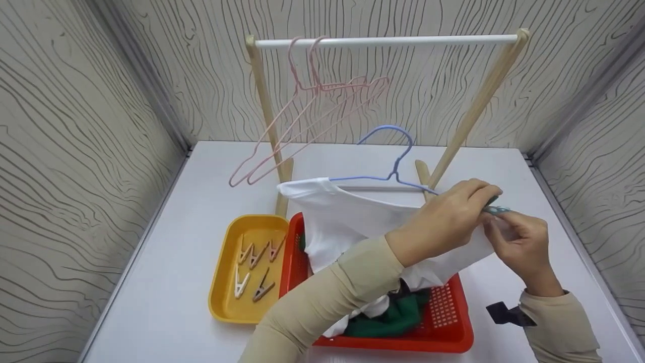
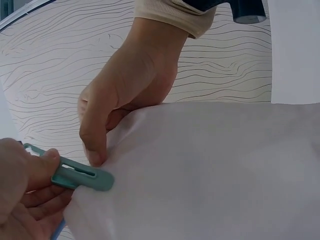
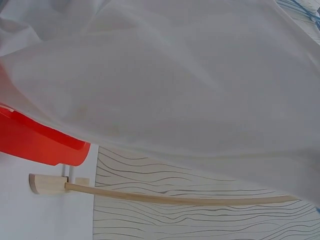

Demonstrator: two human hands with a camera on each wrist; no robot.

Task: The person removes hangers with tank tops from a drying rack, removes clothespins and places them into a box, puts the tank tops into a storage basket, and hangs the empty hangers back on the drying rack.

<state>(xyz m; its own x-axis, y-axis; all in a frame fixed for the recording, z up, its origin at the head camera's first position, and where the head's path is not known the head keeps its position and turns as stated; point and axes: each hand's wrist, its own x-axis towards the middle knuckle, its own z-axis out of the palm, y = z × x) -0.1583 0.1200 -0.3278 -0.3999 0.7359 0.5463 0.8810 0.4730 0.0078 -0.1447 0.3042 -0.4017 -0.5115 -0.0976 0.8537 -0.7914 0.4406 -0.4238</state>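
Note:
A white shirt [image 1: 352,217] hangs over a blue hanger [image 1: 398,164], its neckline below the hook. My left hand [image 1: 443,222] reaches across to the shirt's right shoulder and pinches a teal clothespin [image 2: 82,175] there. The clothespin's tip lies over the edge of the cloth in the left wrist view. Close beside it, my right hand [image 1: 524,244] pinches the shirt's edge, thumb pointing down toward the clothespin. White cloth [image 3: 165,85] fills most of the right wrist view, where neither hand shows. The hanger's right end is hidden behind my left hand.
Beneath the shirt stands a red basket [image 1: 461,327] with green cloth [image 1: 390,320] inside. To its left, a yellow tray [image 1: 219,282] holds several clothespins [image 1: 242,282]. Behind, two pink hangers [image 1: 282,133] hang from the white rod [image 1: 403,40] of a wooden rack [image 1: 476,113].

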